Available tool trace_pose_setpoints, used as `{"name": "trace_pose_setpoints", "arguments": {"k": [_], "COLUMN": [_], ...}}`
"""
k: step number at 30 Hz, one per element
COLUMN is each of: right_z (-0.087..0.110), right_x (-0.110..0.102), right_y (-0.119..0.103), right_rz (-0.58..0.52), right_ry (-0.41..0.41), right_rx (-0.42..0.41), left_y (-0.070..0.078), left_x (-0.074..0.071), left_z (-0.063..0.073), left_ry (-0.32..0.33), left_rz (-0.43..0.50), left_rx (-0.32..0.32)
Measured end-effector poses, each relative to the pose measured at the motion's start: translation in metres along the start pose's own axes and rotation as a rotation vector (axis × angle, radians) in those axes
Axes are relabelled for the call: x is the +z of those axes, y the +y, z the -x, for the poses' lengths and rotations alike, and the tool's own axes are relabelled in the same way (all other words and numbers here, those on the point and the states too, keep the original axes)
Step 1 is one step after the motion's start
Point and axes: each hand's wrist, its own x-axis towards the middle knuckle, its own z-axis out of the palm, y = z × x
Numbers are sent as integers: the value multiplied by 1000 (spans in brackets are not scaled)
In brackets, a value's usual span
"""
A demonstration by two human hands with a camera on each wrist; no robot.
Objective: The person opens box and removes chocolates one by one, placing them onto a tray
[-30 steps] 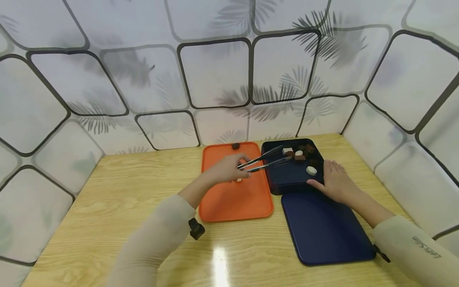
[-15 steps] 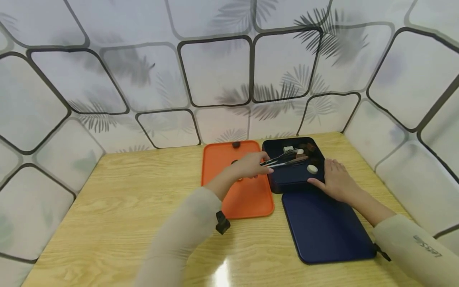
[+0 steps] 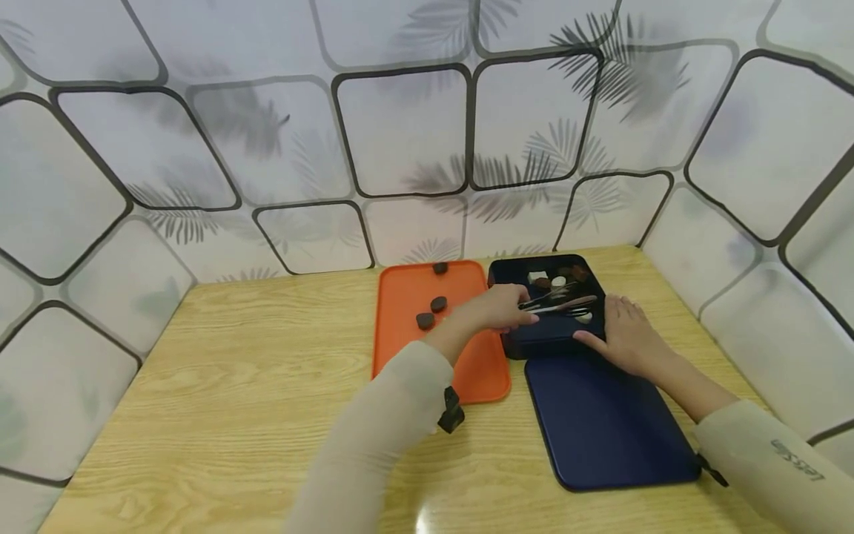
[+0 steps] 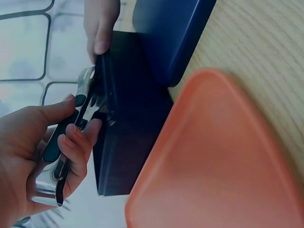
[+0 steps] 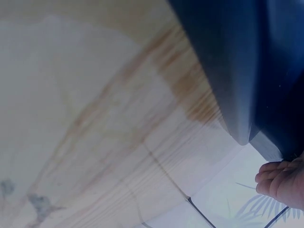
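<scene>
Tongs (image 4: pixel 57 142) have slid rightward, further across the black box (image 3: pixel 543 347), their tips now over a pale piece (image 3: pixel 585 318); whether they touch it I cannot tell. The left grip (image 3: pixel 502 306) is curled round the tongs; the right grip (image 3: pixel 623 337) lies with fingers extended against the box's side. This shift suggests work centring there, with dark pieces (image 3: pixel 438 304) uncovered on the orange tray (image 3: pixel 400 289). Lettering on the right sleeve (image 3: pixel 754 437) seems to read "LetsSlim".
</scene>
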Motion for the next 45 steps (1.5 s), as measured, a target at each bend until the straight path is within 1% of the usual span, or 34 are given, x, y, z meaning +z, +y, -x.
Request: {"name": "trace_pose_setpoints", "arguments": {"k": [4,10,13,15,19,21,25,32,35,40,45], "right_z": [0,-1,-1,-2,-3,-3,-3,-3,-3,-3,-3], "right_x": [0,-1,-2,-1,0,0,-1,-2,-1,-1,-1], "right_y": [2,0,0,0,-1,-1,-2,-2,-1,-1,0], "right_rz": [13,11,8,11,10,6,6,8,10,6,12], "right_ry": [11,27,28,24,13,12,12,14,5,-15,-23], "right_rx": [0,-11,-11,-12,-12,-10,-7,-5,-3,8,12], "left_y": [5,14,17,19,20,19,18,18,17,17,18], "left_x": [8,11,13,16,22,24,26,28,28,28,25], "left_z": [-9,-12,-13,-14,-15,-16,-19,-21,-20,-17,-14], "left_ry": [12,7,26,38,74,93,123,142,143,142,127], "left_rz": [-52,-102,-114,-127,-184,-210,-260,-333,-342,-344,-357], "left_rx": [-17,-60,-74,-95,-136,-143,-138,-146,-146,-122,-108]}}
